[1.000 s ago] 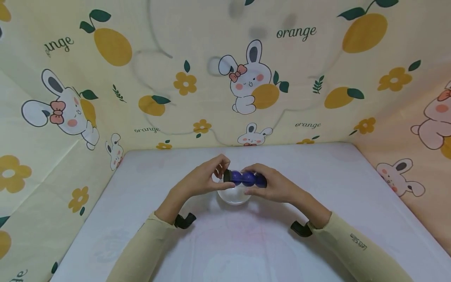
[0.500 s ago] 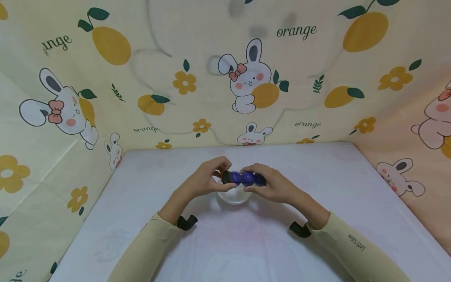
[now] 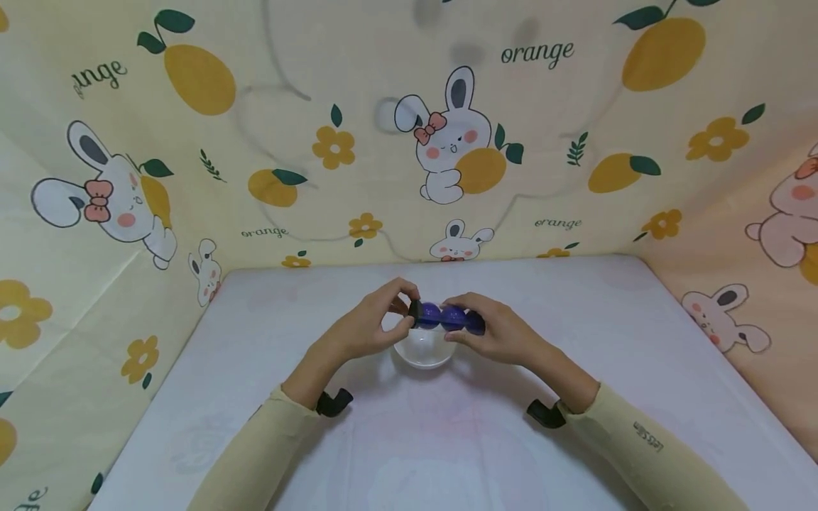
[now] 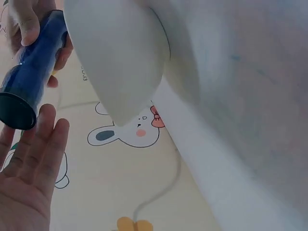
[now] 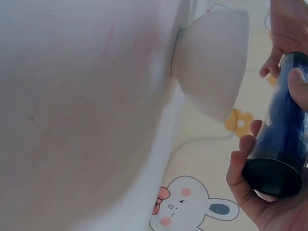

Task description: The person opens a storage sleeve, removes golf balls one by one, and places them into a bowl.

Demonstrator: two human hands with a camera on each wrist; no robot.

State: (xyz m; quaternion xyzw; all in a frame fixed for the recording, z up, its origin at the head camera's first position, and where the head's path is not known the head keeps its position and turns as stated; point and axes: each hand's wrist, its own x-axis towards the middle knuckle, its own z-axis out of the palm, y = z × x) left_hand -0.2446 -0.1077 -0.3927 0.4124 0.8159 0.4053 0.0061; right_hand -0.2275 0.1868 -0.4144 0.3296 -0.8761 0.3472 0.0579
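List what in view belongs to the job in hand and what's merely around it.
Part of the job:
Tube of blue balls, held by the right hand
Left hand, at the tube's dark-capped end
White bowl, apart from the tube and lower; probably part

Merely around it:
Table, under the bowl
Printed cloth, behind
Black wrist attachments, worn
Beige sleeves, worn

One white bowl (image 3: 424, 350). Above it: one clear tube (image 5: 283, 115), two dark end caps (image 4: 18, 110), at least two blue balls (image 3: 453, 317), one left hand (image 3: 371, 325), one right hand (image 3: 498, 330). On its near side: two black wrist attachments (image 3: 546, 414).
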